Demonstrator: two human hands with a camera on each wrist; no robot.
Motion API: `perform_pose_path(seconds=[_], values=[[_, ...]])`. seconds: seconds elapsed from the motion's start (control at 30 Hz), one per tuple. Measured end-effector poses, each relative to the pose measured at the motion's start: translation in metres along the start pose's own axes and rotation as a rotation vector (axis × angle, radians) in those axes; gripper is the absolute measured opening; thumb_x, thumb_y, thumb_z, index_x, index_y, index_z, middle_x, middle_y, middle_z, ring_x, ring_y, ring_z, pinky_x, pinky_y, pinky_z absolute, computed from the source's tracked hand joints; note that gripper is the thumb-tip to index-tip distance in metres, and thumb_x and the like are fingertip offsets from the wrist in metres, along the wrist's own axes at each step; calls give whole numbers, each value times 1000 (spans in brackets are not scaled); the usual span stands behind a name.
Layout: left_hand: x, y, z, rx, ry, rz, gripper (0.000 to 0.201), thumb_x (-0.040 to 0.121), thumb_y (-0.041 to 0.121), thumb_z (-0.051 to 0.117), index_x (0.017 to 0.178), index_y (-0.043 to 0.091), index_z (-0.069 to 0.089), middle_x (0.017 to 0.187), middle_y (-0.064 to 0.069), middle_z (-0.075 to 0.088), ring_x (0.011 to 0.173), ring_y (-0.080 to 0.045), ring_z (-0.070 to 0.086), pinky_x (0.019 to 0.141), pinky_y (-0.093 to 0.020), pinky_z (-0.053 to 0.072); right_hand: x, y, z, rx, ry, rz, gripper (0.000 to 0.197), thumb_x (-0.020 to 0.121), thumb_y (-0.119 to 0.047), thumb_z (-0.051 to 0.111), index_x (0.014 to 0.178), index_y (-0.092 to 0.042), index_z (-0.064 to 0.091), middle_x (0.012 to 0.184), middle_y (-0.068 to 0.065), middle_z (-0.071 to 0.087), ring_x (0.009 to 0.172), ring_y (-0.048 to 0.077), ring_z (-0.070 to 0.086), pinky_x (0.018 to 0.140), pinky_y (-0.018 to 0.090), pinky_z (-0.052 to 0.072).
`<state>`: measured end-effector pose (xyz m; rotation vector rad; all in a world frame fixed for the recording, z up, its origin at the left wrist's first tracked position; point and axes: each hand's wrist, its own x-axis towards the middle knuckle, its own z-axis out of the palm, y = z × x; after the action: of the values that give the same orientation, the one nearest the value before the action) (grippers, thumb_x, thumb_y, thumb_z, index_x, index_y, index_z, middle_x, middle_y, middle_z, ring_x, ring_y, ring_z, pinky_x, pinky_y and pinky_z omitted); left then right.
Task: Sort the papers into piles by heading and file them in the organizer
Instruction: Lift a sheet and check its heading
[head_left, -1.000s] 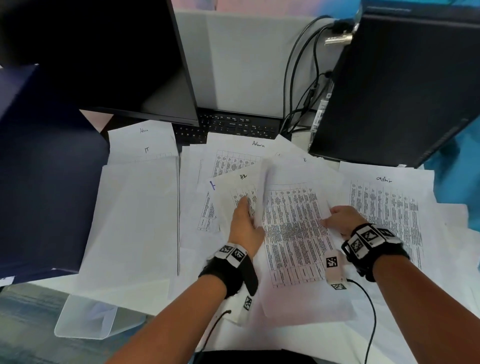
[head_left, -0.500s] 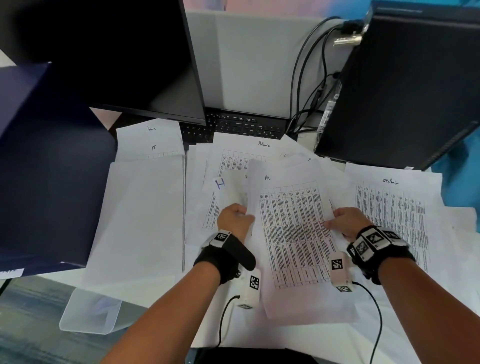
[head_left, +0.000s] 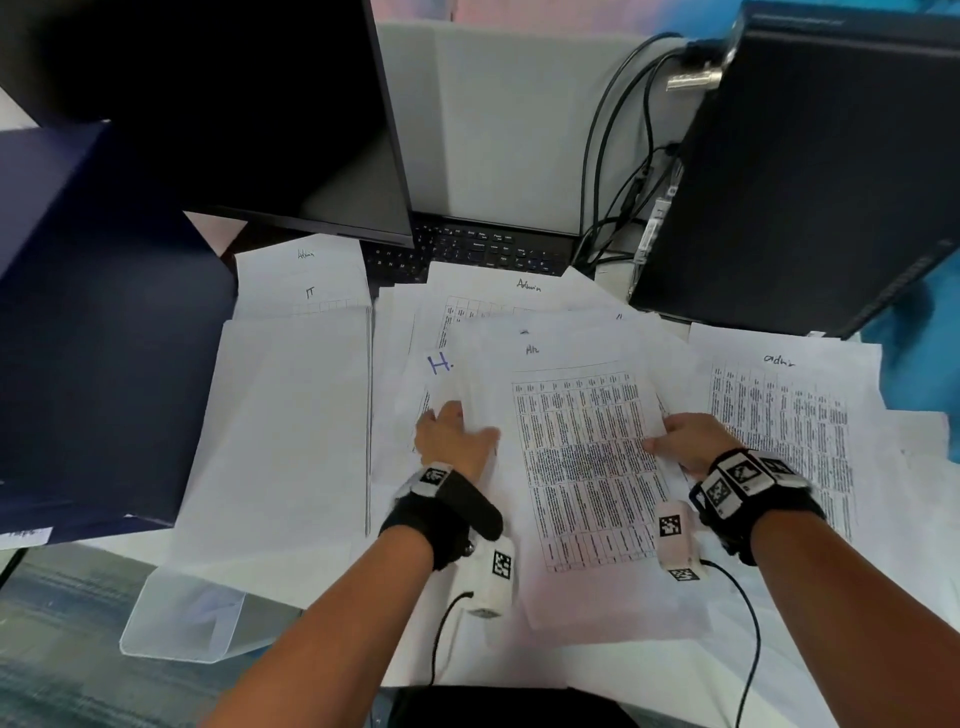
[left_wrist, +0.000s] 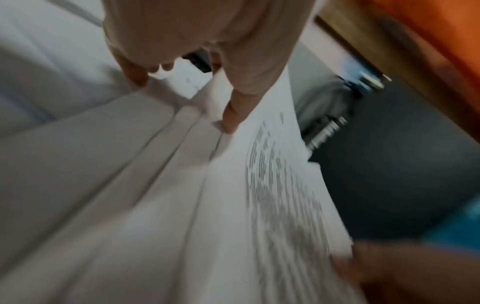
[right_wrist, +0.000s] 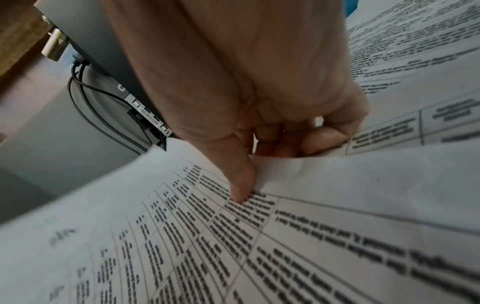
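A printed table sheet (head_left: 582, 467) headed in handwriting, seemingly "HR", lies on top of the spread papers at the centre. My right hand (head_left: 672, 439) pinches its right edge, thumb (right_wrist: 241, 191) on the print and fingers curled underneath. My left hand (head_left: 462, 428) grips the left edge, its thumb (left_wrist: 232, 121) on the printed sheet, and its fingers are down by a sheet marked with a blue "H" (head_left: 439, 364) that pokes out beneath. The left wrist view is blurred. A dark blue file organizer (head_left: 88, 338) stands at the left.
A left pile (head_left: 285, 441) has a blank sheet on top, with "IT" and "Admin" sheets behind it. Sheets headed "Admin" lie at the right (head_left: 779, 426) and back centre (head_left: 527, 285). Monitor (head_left: 234, 104), keyboard (head_left: 478, 249), computer tower (head_left: 805, 182) and cables (head_left: 618, 171) line the back. A clear plastic tray (head_left: 182, 618) pokes out at the front left.
The sheet my left hand held up has come down flat and slid partly under the central sheet. My left hand drew back to that sheet's left edge; the right hand kept its pinch.
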<state>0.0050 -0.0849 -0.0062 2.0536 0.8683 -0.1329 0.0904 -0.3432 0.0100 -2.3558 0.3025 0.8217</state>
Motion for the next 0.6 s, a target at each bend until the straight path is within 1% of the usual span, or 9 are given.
perform_pose_path(seconds=[0.07, 0.17, 0.23, 0.3, 0.37, 0.47, 0.53, 0.57, 0.6], values=[[2, 0, -7, -125, 17, 74, 33, 80, 18, 71, 110, 10, 60, 109, 3, 55, 104, -16, 55, 80, -18, 39, -1, 1, 0, 40, 2, -22, 34, 89, -16, 65, 120, -4, 61, 106, 7, 64, 86, 20, 55, 77, 28, 44], [-4, 3, -11, -106, 109, 312, 14, 82, 7, 67, 94, 15, 65, 95, 5, 57, 91, -14, 56, 80, -18, 43, -5, -1, 2, 59, 5, -49, 23, 90, -17, 63, 112, -8, 63, 85, -2, 60, 76, 15, 55, 67, 24, 42], [-13, 4, -8, -186, 26, 357, 21, 86, 4, 62, 98, 19, 54, 90, 3, 56, 76, -11, 54, 68, -11, 46, -4, 1, 3, 73, 21, -54, 7, 91, -16, 62, 97, -13, 63, 86, 1, 60, 84, 21, 57, 75, 27, 42], [-22, 6, -5, -376, -23, 260, 44, 86, 4, 64, 118, 21, 38, 104, 2, 52, 91, -12, 53, 78, -11, 45, -3, 0, 6, 75, 41, -78, 7, 91, -16, 60, 85, -13, 63, 86, 2, 63, 91, 26, 60, 78, 30, 44], [-29, 10, -3, -494, 7, 161, 75, 84, 3, 67, 140, 26, 21, 124, 2, 42, 113, -8, 40, 96, -19, 34, -6, -4, 12, 36, 40, -86, 16, 95, -20, 53, 104, -10, 63, 110, 10, 64, 111, 31, 57, 92, 37, 45], [-38, 13, 3, -337, -100, 261, 90, 90, 1, 57, 150, 33, -1, 132, -3, 49, 117, -16, 50, 102, -28, 37, -8, -9, 17, 22, 5, -42, 48, 102, -24, 36, 146, -6, 29, 151, 14, 33, 138, 30, 34, 110, 39, 29], [-46, 14, 4, -110, -216, 472, 83, 94, 4, 51, 148, 38, -2, 94, -9, 67, 81, -19, 65, 85, -36, 52, -11, -11, 18, 28, -11, -27, 50, 102, -23, 33, 148, -5, 22, 151, 15, 31, 137, 31, 34, 110, 38, 29], [-50, 14, 3, -19, -267, 567, 79, 95, 6, 50, 146, 38, 0, 71, -2, 61, 59, -11, 57, 70, -32, 52, -12, -11, 16, 43, 5, -6, 50, 102, -23, 33, 147, -5, 22, 151, 15, 31, 136, 31, 35, 110, 39, 30], [-53, 15, 4, 43, -302, 630, 74, 95, 7, 49, 145, 38, 3, 64, 1, 54, 50, -4, 46, 61, -29, 48, -6, -6, 16, 62, 15, 19, 50, 102, -22, 35, 147, -4, 24, 150, 15, 32, 135, 30, 35, 109, 38, 30]])
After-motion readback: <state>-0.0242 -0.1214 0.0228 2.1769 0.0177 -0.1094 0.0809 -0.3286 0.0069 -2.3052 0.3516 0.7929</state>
